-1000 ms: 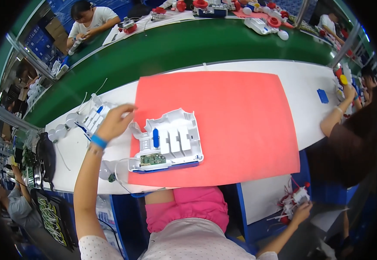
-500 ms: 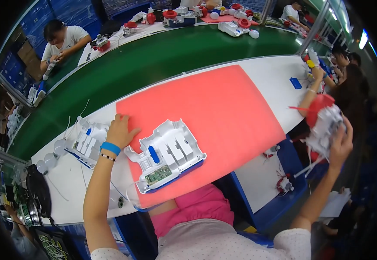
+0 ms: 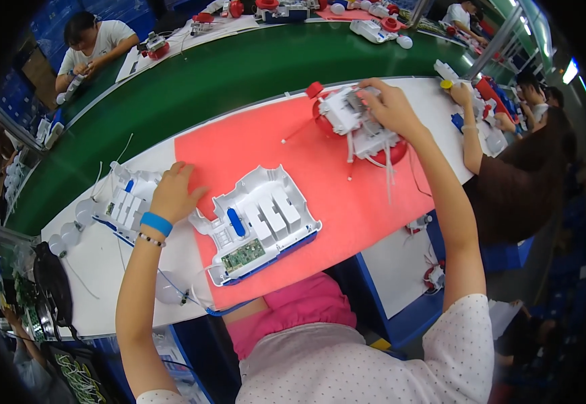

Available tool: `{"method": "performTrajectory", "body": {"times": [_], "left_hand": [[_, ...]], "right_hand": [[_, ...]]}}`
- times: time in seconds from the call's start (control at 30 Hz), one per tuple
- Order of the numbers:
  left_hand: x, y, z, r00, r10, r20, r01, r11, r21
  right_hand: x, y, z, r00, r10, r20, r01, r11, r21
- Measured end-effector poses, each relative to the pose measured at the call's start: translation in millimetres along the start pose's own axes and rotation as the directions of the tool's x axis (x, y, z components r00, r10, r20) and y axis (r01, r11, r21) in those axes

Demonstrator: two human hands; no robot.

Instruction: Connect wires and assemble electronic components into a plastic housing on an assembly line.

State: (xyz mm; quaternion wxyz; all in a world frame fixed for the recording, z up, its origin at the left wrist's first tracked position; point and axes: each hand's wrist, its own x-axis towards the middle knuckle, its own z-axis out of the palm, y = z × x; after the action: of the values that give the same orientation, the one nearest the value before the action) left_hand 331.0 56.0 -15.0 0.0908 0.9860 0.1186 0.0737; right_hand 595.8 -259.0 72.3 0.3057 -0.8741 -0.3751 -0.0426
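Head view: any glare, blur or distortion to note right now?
Head view: white table bows along its far edge, corners black; head view: lamp glares at upper right; head view: white housing fairly crisp, red-and-white assembly in right hand slightly soft.

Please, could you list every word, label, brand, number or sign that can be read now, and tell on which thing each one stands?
No text can be read in this view.
Green circuit board in the white housing: any print is too small to read.
White-and-red assembly in the right hand: no readable text.
Blue wristband: none can be made out.
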Motion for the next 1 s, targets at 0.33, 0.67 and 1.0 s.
{"method": "performTrajectory", "body": {"times": [0.33,0.67,1.0], "left_hand": [[-20,45,-42,0.954,0.207,-0.216,-0.238,0.962,-0.134],[-15,88,-85,0.941,0.187,-0.281,-0.307,0.819,-0.485],[-31,90,-84,0.995,-0.060,-0.079,-0.081,-0.026,-0.996]], "right_hand": [[-18,17,3,0.999,-0.025,-0.028,0.024,0.998,-0.058],[-59,-60,-48,0.910,-0.332,-0.248,0.378,0.911,0.167],[3,-216,30,0.839,-0.527,-0.134,0.400,0.431,0.809]]}}
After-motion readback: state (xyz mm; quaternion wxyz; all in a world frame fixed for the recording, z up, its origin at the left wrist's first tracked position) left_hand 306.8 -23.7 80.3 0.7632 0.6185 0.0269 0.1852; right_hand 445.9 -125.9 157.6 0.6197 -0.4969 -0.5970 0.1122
